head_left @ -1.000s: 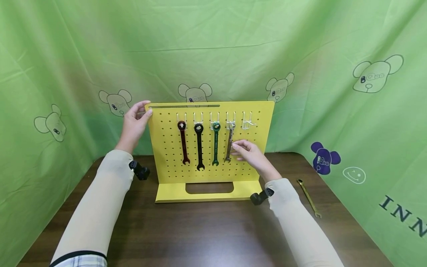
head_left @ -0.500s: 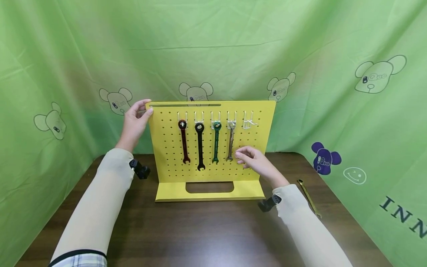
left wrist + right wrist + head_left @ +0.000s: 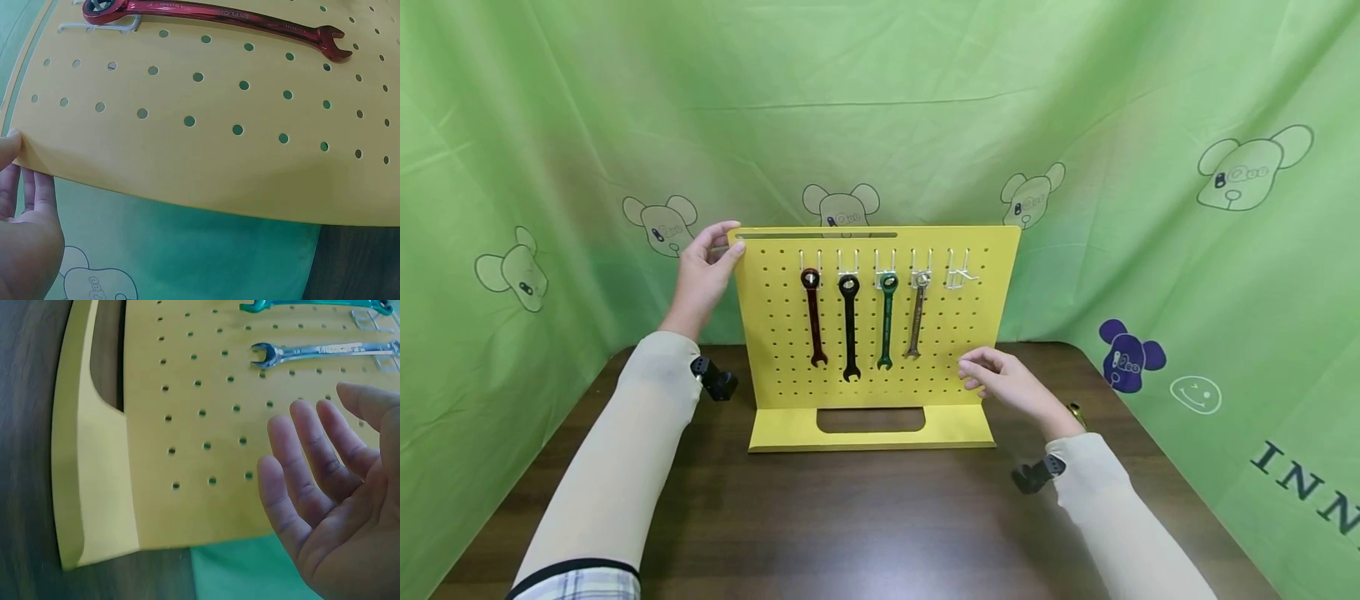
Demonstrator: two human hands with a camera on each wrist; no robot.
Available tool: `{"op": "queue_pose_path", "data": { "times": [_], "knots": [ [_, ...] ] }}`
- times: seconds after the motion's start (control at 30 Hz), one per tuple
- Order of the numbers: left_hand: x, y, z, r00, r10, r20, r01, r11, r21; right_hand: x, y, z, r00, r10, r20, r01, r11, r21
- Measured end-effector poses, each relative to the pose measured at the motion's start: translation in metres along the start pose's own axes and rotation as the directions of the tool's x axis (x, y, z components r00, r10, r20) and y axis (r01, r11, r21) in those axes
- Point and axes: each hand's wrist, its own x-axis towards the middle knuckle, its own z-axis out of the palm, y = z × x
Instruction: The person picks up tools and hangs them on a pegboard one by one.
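My left hand (image 3: 698,275) pinches the upper left corner of a yellow pegboard (image 3: 775,427), its thumb in front and fingers behind. On the board's white wire hooks hang a red wrench (image 3: 814,321), a black wrench (image 3: 850,325), a green wrench (image 3: 887,325) and a silver wrench (image 3: 916,321). The silver one tilts slightly. Low before the board's right side, my right hand (image 3: 1006,382) holds nothing; in the right wrist view its fingers are spread and loosely bent, apart from the silver wrench (image 3: 325,351).
A bare white hook (image 3: 958,277) is at the board's upper right. The gold wrench (image 3: 1077,412) lies on the brown table (image 3: 850,525), mostly hidden behind my right wrist. Green printed cloth (image 3: 880,108) surrounds the table.
My right hand has drawn away from the silver wrench, moving right and down. The silver wrench swings slightly on its hook. My left hand keeps its place on the corner.
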Motion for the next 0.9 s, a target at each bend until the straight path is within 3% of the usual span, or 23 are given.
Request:
{"op": "queue_pose_path", "data": {
  "times": [0.37,0.7,0.9],
  "knots": [
    [0.001,-0.002,0.0,1.0,0.021,0.004,-0.021,1.0,-0.003,-0.024,0.029,-0.024,0.999,0.018,-0.031,-0.018,1.0,-0.018],
    [0.001,-0.003,-0.001,1.0,0.029,0.0,-0.029,1.0,0.001,-0.048,0.068,-0.051,0.992,0.088,-0.09,-0.093,0.994,-0.05],
    [0.003,-0.005,0.0,1.0,0.028,0.003,-0.028,1.0,-0.007,-0.068,0.095,-0.071,0.977,0.162,-0.136,-0.17,0.984,-0.05]
  ]
}}
